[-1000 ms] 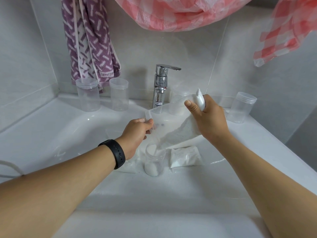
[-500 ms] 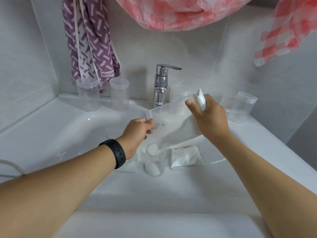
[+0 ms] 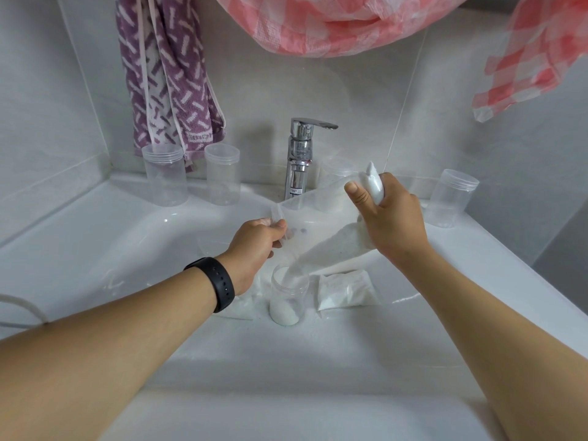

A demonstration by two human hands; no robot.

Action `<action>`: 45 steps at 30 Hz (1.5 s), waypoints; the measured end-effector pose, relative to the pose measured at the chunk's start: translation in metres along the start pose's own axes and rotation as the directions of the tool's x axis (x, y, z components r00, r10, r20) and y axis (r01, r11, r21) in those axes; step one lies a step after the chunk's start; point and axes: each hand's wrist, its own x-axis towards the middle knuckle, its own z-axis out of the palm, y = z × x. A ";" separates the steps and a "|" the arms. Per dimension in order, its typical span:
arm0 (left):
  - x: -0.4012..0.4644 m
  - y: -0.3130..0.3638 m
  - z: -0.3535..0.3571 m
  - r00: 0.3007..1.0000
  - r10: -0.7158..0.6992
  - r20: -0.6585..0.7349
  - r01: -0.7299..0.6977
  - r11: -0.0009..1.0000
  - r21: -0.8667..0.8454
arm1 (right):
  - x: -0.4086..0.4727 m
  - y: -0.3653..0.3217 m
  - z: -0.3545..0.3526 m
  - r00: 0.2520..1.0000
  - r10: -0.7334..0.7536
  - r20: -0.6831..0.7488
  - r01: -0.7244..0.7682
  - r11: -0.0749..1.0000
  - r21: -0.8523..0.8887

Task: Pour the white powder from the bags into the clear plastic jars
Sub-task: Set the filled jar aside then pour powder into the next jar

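In a white sink (image 3: pixel 95 249) under grey tiled walls, the left hand (image 3: pixel 254 246) and right hand (image 3: pixel 391 218) each pinch the tilted bag (image 3: pixel 321 227) over the open jar (image 3: pixel 289 294) at centre frame.

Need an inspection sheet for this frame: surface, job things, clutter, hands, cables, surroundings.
Surface: white sink, powder specks near the jar.
Job things: tilted bag pouring powder into open jar, partly filled; sealed bag to its right, another bag partly hidden on its left; empty jars along the back ledge.
Clutter: nothing seen.
Hands: left hand pinches the bag's mouth edge; right hand grips its raised bottom end.
Cables: white cord at the left edge.
Surroundings: chrome tap, purple towel, pink checked cloth overhead.
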 end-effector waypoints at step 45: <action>0.005 -0.002 0.000 1.000 0.006 -0.010 -0.006 1.000 -0.015 | -0.004 -0.005 0.000 1.000 -0.014 -0.003 0.014 0.999 -0.031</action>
